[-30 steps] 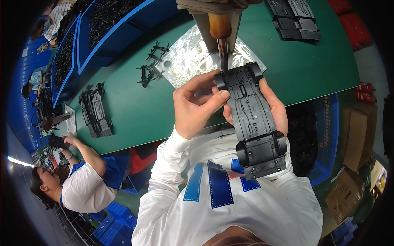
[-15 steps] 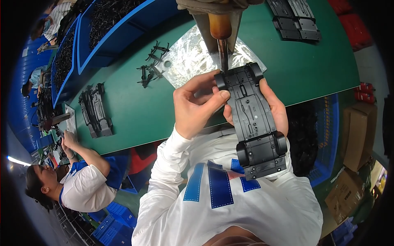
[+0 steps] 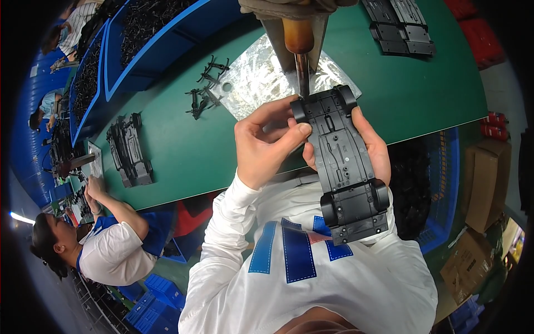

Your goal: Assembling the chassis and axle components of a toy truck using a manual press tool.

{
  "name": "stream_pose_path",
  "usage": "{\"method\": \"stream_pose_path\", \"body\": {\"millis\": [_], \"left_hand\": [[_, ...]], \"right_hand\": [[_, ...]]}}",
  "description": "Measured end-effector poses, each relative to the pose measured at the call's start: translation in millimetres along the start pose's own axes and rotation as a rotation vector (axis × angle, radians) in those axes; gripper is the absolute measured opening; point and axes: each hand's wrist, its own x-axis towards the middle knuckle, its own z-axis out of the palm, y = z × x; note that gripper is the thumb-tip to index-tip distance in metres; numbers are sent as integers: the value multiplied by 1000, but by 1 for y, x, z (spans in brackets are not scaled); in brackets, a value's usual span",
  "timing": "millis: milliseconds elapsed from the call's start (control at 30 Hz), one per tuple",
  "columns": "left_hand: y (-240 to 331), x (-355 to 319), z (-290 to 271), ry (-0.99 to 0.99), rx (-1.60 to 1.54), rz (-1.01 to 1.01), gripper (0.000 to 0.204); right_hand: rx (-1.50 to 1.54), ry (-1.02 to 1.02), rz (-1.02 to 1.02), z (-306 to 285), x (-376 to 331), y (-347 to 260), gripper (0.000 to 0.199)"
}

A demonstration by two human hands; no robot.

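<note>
I see a black toy car chassis held belly-up over the near edge of the green table. My left hand is closed on the chassis's front left corner, thumb and forefinger pinching beside the wheel. My right hand wraps under the chassis from the other side, fingers curled round its edge. A hanging screwdriver comes down just above the chassis's front end, its tip at the front left corner. Behind the chassis lies a silver foil sheet, with small black parts left of it. More black chassis lie far left, near another person's hand.
</note>
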Motion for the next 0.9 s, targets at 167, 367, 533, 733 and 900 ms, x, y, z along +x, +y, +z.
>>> {"method": "stream_pose_path", "body": {"millis": [167, 367, 533, 733, 900], "left_hand": [[0, 0, 0, 2, 10, 14, 44], [0, 1, 0, 4, 18, 10, 44], [0, 1, 0, 5, 27, 14, 44], [0, 1, 0, 2, 35, 20, 44], [1, 1, 0, 5, 30, 17, 44]], "right_hand": [[-15, 7, -10, 2, 0, 0, 61], [4, 6, -4, 1, 0, 0, 61], [9, 12, -6, 2, 1, 0, 62], [-12, 32, -11, 3, 1, 0, 62], [14, 6, -3, 4, 0, 0, 59]]}}
